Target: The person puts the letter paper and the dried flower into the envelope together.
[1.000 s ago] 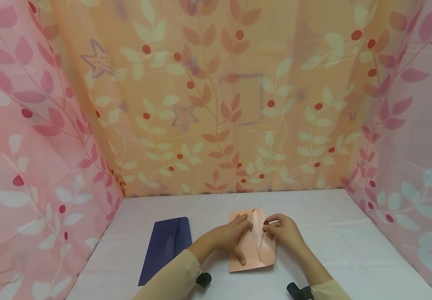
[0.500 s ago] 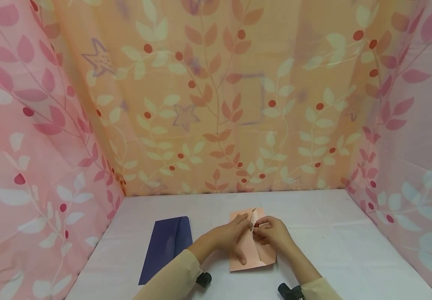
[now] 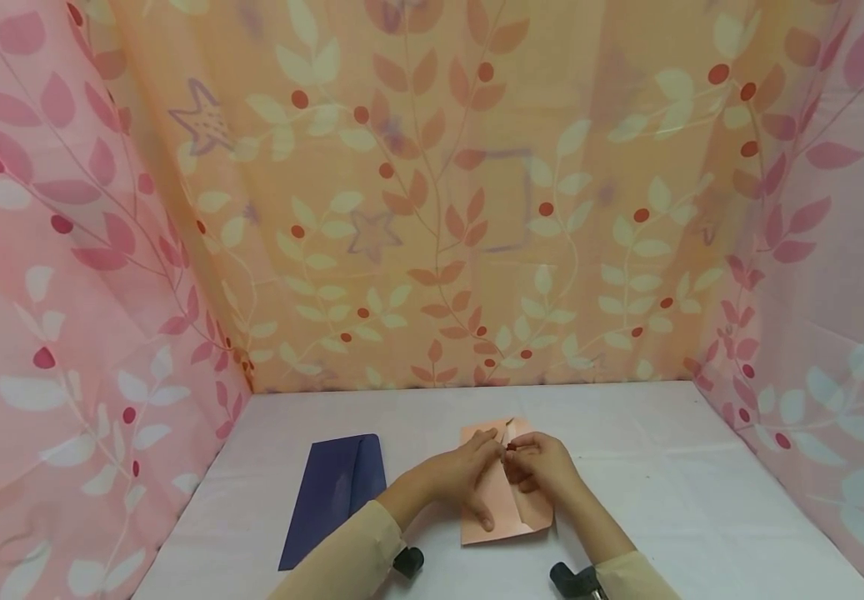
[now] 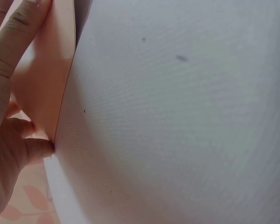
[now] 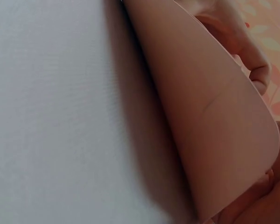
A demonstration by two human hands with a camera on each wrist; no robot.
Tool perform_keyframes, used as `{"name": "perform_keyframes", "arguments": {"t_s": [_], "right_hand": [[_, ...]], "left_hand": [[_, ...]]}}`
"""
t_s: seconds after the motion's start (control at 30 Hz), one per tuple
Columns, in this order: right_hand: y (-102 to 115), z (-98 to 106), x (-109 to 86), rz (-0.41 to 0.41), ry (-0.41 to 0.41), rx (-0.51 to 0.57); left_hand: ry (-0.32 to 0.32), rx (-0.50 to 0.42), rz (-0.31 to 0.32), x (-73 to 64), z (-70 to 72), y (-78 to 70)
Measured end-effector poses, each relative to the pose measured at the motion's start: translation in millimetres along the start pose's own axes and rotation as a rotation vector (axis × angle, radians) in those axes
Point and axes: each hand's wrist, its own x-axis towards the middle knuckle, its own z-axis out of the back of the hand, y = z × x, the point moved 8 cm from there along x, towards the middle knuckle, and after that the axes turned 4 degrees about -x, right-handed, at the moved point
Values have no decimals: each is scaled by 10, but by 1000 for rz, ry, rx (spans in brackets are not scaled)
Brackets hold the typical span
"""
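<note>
A peach envelope (image 3: 505, 507) lies on the table, its flap side up. My left hand (image 3: 460, 477) holds it with thumb and fingers spread across its left half; in the left wrist view the fingers bend over the far edge of the envelope (image 4: 44, 88). My right hand (image 3: 547, 468) pinches a small dark red item (image 3: 510, 447) at the opening, close to the left fingertips. Its kind is too small to tell, and my fingers hide most of it. In the right wrist view the raised flap (image 5: 205, 102) covers much of both hands.
A dark blue envelope (image 3: 330, 492) lies left of the peach one, partly behind my left sleeve (image 3: 349, 550). The white-covered table (image 3: 664, 467) is enclosed by leaf-patterned curtains (image 3: 432, 208) at the back and sides.
My right hand has moved left, bringing the red item from the flap to the opening. A thin thread that hung from it is no longer seen. The left hand stays in place.
</note>
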Motion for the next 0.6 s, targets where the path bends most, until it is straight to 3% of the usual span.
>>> {"name": "perform_keyframes", "arguments": {"t_s": [0.2,0.6], "right_hand": [[-6,-7,7,-11,-9,75],[6,-119,42,58,73,-20]], "left_hand": [[2,-5,5,-13,-8,-1],[-8,0,-22,-36,33,-38]]}}
